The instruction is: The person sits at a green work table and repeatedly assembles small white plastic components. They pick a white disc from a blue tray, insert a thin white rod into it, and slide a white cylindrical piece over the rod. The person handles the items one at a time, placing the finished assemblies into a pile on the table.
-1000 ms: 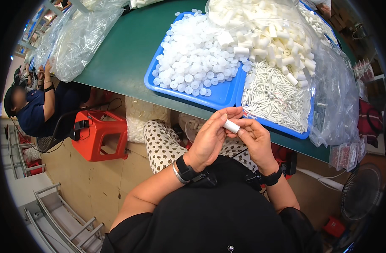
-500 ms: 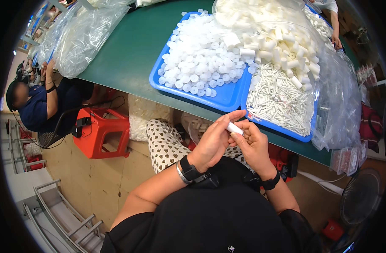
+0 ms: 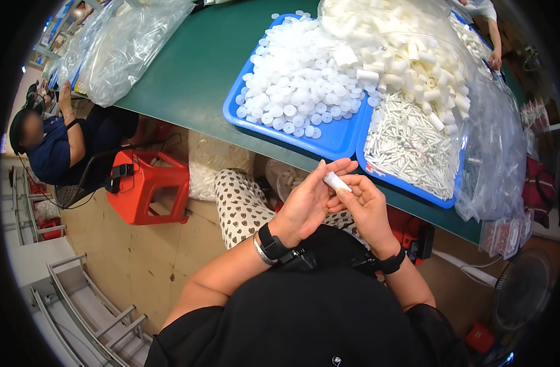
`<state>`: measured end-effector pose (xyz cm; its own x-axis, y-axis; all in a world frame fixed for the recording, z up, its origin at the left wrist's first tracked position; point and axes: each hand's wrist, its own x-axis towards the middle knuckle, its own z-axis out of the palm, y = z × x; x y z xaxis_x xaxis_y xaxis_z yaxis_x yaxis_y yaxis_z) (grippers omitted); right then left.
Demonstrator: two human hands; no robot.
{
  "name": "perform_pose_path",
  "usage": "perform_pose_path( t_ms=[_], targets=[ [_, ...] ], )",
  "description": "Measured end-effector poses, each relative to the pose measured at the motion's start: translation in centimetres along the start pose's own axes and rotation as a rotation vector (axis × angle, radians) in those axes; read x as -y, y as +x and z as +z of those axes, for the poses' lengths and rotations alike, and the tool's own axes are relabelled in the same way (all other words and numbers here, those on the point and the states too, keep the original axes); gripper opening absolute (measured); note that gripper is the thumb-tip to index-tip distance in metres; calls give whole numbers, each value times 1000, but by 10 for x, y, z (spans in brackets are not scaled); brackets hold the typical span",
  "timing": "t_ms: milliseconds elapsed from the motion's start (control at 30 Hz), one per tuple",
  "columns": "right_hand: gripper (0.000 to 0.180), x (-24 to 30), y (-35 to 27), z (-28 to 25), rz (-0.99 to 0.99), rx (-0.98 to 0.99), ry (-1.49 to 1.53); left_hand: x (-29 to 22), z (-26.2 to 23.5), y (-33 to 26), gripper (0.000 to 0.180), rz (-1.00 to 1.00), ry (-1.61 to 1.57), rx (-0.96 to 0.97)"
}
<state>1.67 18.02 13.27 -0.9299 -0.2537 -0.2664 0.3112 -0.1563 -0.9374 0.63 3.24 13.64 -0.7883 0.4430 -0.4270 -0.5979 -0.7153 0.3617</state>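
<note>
- Our left forearm slants up and inward from a bent elbow to the left wrist.
- Our left hand is turned palm inward, its fingers extended loosely away from us, its thumb raised.
- Our right forearm angles up and leftward to the right wrist.
- Our right hand curls in a pinch, thumb against bent fingers.
- Both hands meet before our torso, fingertips close together, the left reaching slightly farther forward.
</note>
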Motion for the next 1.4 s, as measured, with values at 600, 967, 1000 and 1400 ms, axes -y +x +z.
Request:
perform_pose_path(
  t_ms=[600, 967, 1000, 1400],
  targets=[
    [45, -58, 4, -28, 131, 130, -909, -49, -15, 0, 25, 476, 587, -109],
    [14, 73, 22, -81, -722, -326, -1456, -64, -13, 49, 17, 1048, 1863, -159],
    [12, 71, 30, -89, -726, -325, -1534, -63, -11, 52, 17, 1029, 1951, -155],
    [5, 73, 32, -94, -668, -354, -1307, -78, -14, 65, 11, 824, 2037, -128]
  ],
)
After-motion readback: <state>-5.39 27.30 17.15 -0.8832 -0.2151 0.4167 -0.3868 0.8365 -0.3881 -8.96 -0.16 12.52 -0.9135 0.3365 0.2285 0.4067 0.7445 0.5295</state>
